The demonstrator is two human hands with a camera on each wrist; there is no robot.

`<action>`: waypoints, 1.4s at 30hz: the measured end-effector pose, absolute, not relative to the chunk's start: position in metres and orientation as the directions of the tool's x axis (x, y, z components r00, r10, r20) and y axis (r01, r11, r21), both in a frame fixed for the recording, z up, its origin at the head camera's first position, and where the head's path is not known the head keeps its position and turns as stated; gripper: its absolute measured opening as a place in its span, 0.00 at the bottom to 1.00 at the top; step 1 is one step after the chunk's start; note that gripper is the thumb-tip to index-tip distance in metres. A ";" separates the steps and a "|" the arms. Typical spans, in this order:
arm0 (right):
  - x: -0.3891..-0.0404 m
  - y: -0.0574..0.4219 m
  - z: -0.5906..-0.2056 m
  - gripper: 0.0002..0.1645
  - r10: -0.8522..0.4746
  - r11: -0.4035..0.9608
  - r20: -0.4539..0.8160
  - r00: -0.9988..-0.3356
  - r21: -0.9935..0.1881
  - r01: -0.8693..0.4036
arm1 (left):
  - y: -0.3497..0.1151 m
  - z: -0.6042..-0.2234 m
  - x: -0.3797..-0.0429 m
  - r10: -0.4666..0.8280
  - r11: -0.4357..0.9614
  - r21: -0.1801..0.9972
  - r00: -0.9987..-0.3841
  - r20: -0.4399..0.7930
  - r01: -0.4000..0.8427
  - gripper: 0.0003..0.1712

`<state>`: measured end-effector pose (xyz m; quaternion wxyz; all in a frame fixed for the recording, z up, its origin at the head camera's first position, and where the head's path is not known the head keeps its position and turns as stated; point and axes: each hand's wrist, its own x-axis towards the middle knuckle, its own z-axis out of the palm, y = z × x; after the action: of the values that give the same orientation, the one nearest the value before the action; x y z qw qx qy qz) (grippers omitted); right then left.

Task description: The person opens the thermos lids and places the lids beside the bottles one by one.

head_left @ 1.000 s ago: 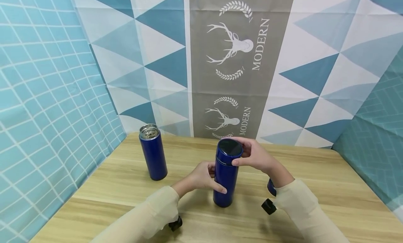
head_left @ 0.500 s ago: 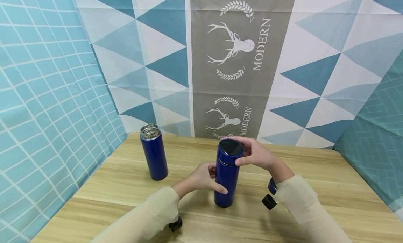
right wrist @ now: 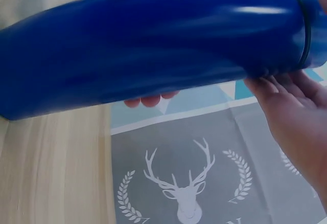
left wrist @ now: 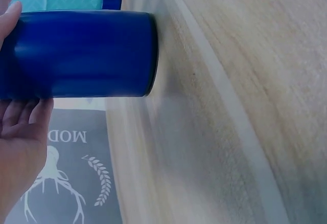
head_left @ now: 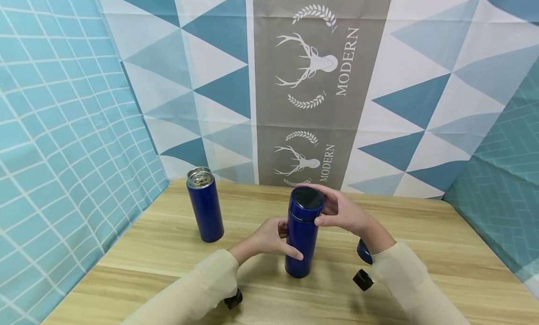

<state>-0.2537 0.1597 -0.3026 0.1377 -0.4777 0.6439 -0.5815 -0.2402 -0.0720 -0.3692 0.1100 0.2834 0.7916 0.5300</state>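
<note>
A dark blue thermos flask (head_left: 301, 243) stands upright, or nearly so, in the middle of the table. Its blue lid (head_left: 306, 205) with a black glossy top sits on the neck, a thin seam showing beneath. My left hand (head_left: 271, 236) grips the flask's body, thumb across the near side. My right hand (head_left: 343, 213) holds the lid from the right, thumb near the seam and fingers behind. In the right wrist view the flask (right wrist: 168, 45) spans the picture, and in the left wrist view its base (left wrist: 148, 55) is close to the wood.
A second blue flask (head_left: 206, 213), lidless with a silvery mouth, stands at the left back of the wooden table (head_left: 160, 278). Behind my right wrist lies a blue lid-like piece (head_left: 363, 251), partly hidden. Patterned cloth walls (head_left: 223, 82) rise behind and at both sides.
My right hand's thumb has shifted slightly right and down at the lid, and its wrist has dropped a little. The left hand and the flask stay nearly where they were.
</note>
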 end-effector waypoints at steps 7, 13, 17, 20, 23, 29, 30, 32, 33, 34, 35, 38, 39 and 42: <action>-0.242 0.154 -0.303 0.45 -0.690 -0.076 0.416 -0.592 -0.855 -0.512 | -0.072 -0.372 -0.242 0.566 0.292 0.893 -0.814 0.127 0.342 0.33; -0.233 0.146 -0.306 0.42 -0.574 0.009 0.411 -0.709 -0.862 -0.507 | -0.071 -0.375 -0.243 0.565 0.274 0.905 -0.816 0.123 0.326 0.34; -0.229 0.144 -0.308 0.40 -0.510 0.050 0.388 -0.767 -0.877 -0.478 | -0.071 -0.376 -0.242 0.572 0.260 0.910 -0.811 0.124 0.323 0.35; -0.227 0.143 -0.309 0.40 -0.498 0.057 0.378 -0.780 -0.884 -0.464 | -0.071 -0.376 -0.242 0.578 0.252 0.915 -0.807 0.120 0.316 0.35; -0.227 0.142 -0.310 0.41 -0.500 0.061 0.369 -0.784 -0.888 -0.457 | -0.073 -0.376 -0.242 0.584 0.248 0.920 -0.805 0.107 0.302 0.34; -0.227 0.141 -0.311 0.41 -0.508 0.045 0.383 -0.772 -0.883 -0.468 | -0.075 -0.375 -0.240 0.584 0.254 0.924 -0.807 0.090 0.286 0.34; -0.227 0.141 -0.310 0.41 -0.509 0.040 0.389 -0.768 -0.880 -0.472 | -0.075 -0.374 -0.240 0.581 0.255 0.923 -0.809 0.090 0.286 0.34; -0.228 0.142 -0.310 0.41 -0.508 0.033 0.398 -0.764 -0.877 -0.479 | -0.075 -0.372 -0.240 0.576 0.257 0.924 -0.812 0.089 0.284 0.34; -0.228 0.142 -0.310 0.41 -0.509 0.029 0.402 -0.761 -0.876 -0.482 | -0.074 -0.372 -0.241 0.575 0.258 0.924 -0.813 0.090 0.284 0.34; -0.229 0.142 -0.309 0.41 -0.510 0.026 0.406 -0.758 -0.874 -0.486 | -0.074 -0.371 -0.241 0.574 0.258 0.923 -0.814 0.090 0.284 0.34; -0.229 0.142 -0.309 0.41 -0.512 0.022 0.410 -0.755 -0.872 -0.488 | -0.074 -0.370 -0.241 0.573 0.260 0.923 -0.815 0.089 0.284 0.34; -0.231 0.143 -0.308 0.40 -0.523 0.018 0.412 -0.746 -0.870 -0.492 | -0.074 -0.370 -0.243 0.571 0.268 0.922 -0.817 0.081 0.278 0.34; -0.231 0.143 -0.308 0.40 -0.528 0.018 0.411 -0.743 -0.870 -0.493 | -0.074 -0.370 -0.243 0.570 0.270 0.922 -0.818 0.078 0.277 0.34; -0.234 0.144 -0.306 0.40 -0.543 0.027 0.399 -0.739 -0.871 -0.491 | -0.075 -0.370 -0.244 0.566 0.277 0.921 -0.821 0.074 0.273 0.35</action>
<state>-0.2336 0.1438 -0.3055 0.0217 -0.3607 0.7164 -0.5969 -0.2437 -0.0750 -0.3699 0.1356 0.2665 0.7873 0.5392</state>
